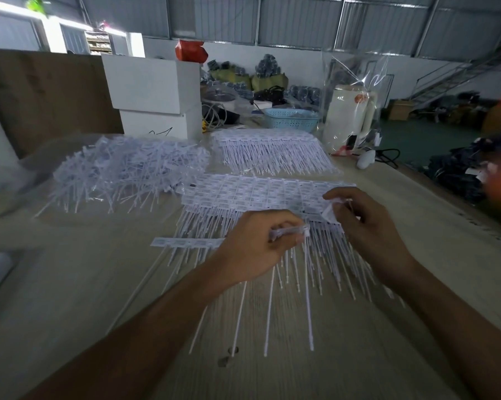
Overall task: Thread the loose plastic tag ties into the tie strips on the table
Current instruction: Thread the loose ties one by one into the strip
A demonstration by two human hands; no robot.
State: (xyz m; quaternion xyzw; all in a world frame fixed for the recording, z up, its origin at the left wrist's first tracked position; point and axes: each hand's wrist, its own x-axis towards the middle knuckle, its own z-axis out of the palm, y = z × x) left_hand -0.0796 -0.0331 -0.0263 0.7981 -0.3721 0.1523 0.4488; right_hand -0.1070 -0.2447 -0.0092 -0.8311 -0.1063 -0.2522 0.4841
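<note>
Rows of white tie strips (pixel 255 194) lie flat in the middle of the table, their thin tails pointing toward me. My left hand (pixel 252 249) grips a small bunch of loose tag ties (pixel 289 230) by their heads, and the long tails hang down over the table. Just to its right, my right hand (pixel 365 226) pinches the head of one tie (pixel 330 209) at the right end of the strips. One single strip (pixel 185 242) lies left of my left hand. A heap of loose tag ties (pixel 122 171) is piled at the left.
A second stack of tie strips (pixel 272 151) lies further back. Behind it stand white boxes (pixel 154 93), a blue basket (pixel 292 118) and a white jug in clear plastic (pixel 350 116). The table edge (pixel 445 194) runs along the right, past a white handheld device (pixel 365 158).
</note>
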